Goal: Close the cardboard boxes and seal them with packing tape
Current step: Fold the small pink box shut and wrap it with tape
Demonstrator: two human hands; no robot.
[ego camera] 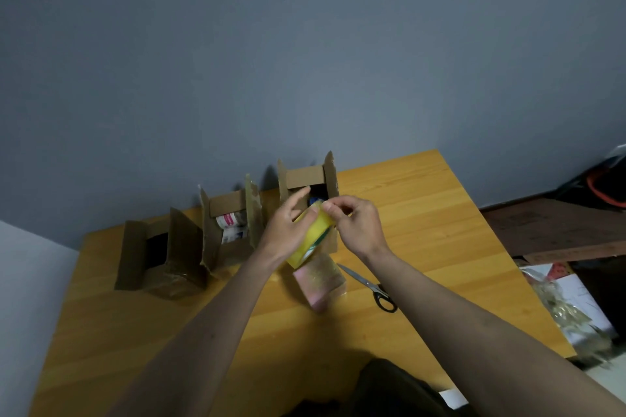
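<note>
Both hands meet above the worktop: left hand grips the tape roll, right hand fingers pinch its upper rim, open boxes just behind.

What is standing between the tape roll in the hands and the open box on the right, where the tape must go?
Nothing visible blocks it. The tape roll, held by the left hand and pinched by the right hand, is right in front of the right box. But its flaps stand open, so they need folding first.
</note>
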